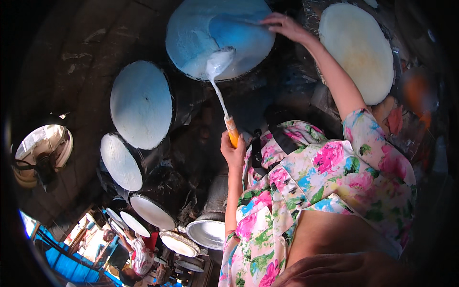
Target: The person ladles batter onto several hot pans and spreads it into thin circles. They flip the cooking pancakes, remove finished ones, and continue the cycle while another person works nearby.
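My left hand [233, 147] grips the orange handle of a metal ladle [219, 61]. White liquid coats the ladle's bowl and its thin stem. The bowl hangs over the near part of a large round surface [192, 36], which carries a pale, wet-looking layer. A smooth, darker blue patch shows on that surface below my right hand [287, 28]. The right hand is blurred at the surface's right edge, fingers stretched over it; whether they hold a thin edge or tool cannot be made out.
Round white-topped pans [141, 104] curve down the left side. Another large pale disc [356, 53] stands at the right, beside my right arm. A metal basin [206, 233] sits lower down, near my left elbow. In the bright area at lower left, another person [141, 256] is present.
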The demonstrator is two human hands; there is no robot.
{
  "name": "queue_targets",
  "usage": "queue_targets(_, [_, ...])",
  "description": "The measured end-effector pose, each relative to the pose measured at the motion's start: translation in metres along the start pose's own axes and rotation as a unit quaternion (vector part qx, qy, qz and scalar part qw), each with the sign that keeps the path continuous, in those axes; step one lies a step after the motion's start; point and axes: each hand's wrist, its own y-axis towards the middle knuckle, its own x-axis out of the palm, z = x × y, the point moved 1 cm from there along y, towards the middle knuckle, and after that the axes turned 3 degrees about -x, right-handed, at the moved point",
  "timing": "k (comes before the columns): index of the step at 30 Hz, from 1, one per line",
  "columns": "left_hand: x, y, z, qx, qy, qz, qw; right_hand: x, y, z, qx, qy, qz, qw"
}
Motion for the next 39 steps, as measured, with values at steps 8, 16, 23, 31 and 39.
queue_targets(8, [-0.002, 0.015, 0.089, -0.063, -0.564, -0.283, 0.773, -0.008, -0.041, -0.042, -0.051, 0.035, -0.008, 0.998])
queue_targets(16, [-0.029, -0.032, 0.064, -0.046, -0.451, -0.088, 0.887, 0.108, -0.032, -0.105, 0.207, 0.335, -0.007, 0.919])
queue_targets(23, [-0.024, -0.065, 0.043, -0.024, -0.442, 0.023, 0.897, 0.143, 0.052, -0.109, 0.284, 0.473, 0.123, 0.825])
queue_targets(31, [-0.009, -0.065, 0.049, -0.082, -0.354, -0.040, 0.931, 0.155, 0.008, -0.068, 0.330, 0.408, 0.174, 0.833])
queue_targets(39, [-0.008, -0.055, 0.034, -0.108, -0.266, -0.167, 0.943, 0.128, -0.007, -0.083, 0.363, 0.412, 0.189, 0.814])
